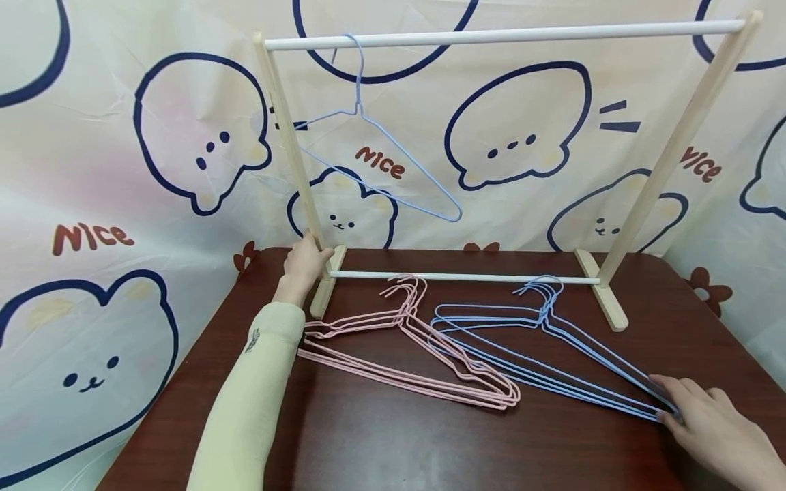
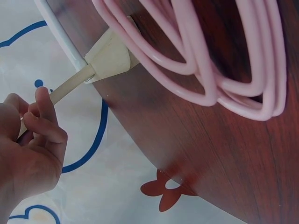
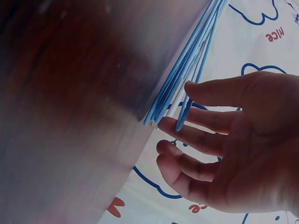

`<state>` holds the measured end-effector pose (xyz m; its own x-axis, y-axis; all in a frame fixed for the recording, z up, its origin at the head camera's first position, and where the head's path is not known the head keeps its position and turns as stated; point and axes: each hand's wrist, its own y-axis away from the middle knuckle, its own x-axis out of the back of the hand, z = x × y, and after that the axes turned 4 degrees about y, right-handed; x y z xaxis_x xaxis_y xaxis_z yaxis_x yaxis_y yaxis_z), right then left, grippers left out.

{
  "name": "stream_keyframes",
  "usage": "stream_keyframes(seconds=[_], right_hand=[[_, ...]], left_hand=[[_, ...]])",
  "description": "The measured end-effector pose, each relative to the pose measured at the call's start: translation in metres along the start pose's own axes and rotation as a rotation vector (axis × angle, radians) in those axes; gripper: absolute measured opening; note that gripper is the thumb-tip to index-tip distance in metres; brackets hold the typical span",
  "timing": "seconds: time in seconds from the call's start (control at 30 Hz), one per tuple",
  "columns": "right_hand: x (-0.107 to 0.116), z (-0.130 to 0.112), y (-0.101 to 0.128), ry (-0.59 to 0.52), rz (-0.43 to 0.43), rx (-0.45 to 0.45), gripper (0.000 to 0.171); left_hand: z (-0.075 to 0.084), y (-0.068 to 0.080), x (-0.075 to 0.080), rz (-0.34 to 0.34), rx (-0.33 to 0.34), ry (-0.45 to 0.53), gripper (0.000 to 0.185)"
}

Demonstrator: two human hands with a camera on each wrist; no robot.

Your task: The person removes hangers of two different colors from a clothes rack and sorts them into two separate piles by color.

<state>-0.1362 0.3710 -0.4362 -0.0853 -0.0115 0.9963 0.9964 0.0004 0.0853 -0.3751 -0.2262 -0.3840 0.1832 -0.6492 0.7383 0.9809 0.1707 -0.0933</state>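
My left hand [image 1: 303, 262] grips the left post [image 1: 295, 157] of a wooden clothes rack just above its foot; the left wrist view shows the fingers [image 2: 44, 128] curled round the post [image 2: 70, 86]. A pile of pink wire hangers [image 1: 402, 318] lies on the dark table [image 1: 393, 443] in front of the rack. To its right lies a pile of blue wire hangers [image 1: 543, 317]. My right hand [image 1: 706, 416] rests with nearly straight fingers [image 3: 196, 135] on the blue pile's near right corner [image 3: 187, 65].
One blue hanger [image 1: 358, 95] hangs near the left end of the white top rail [image 1: 503, 34]. A lower white rail [image 1: 460, 276] joins the rack's two feet. A cartoon-print cloth [image 1: 123, 204] covers the wall behind. The table's right edge lies near my right hand.
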Motion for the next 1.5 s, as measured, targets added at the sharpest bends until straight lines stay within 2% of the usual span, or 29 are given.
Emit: stream_keyframes(seconds=[0.17,0.37,0.43,0.5,0.7,0.97,1.23,1.5], right_hand=[[-0.001,0.004,-0.002,0.019,-0.032,-0.018,0.049],[0.003,0.01,-0.007,0.031,-0.153,-0.018,0.045],[0.005,0.01,-0.007,0.04,-0.154,-0.009,0.043],[0.008,0.008,-0.006,0.053,-0.111,0.002,0.042],[0.026,-0.014,-0.009,0.075,0.094,0.064,0.041],[0.055,-0.055,-0.016,0.013,0.29,0.183,0.046],[0.085,-0.092,-0.028,-0.052,0.535,0.306,0.052],[0.125,-0.125,-0.043,-0.135,0.64,0.351,0.057]], left_hand=[[0.005,0.001,-0.001,0.005,-0.013,-0.006,0.04],[0.009,0.001,-0.002,0.011,-0.007,-0.004,0.038],[0.01,0.0,-0.003,0.011,-0.009,0.0,0.039],[0.011,-0.001,-0.004,0.008,-0.01,-0.003,0.039],[0.013,0.0,-0.005,0.003,-0.005,0.003,0.039],[0.012,0.002,-0.004,0.004,-0.005,0.01,0.042],[0.006,0.001,-0.002,0.013,0.002,-0.016,0.039],[0.0,0.001,-0.002,0.01,-0.001,-0.003,0.04]])
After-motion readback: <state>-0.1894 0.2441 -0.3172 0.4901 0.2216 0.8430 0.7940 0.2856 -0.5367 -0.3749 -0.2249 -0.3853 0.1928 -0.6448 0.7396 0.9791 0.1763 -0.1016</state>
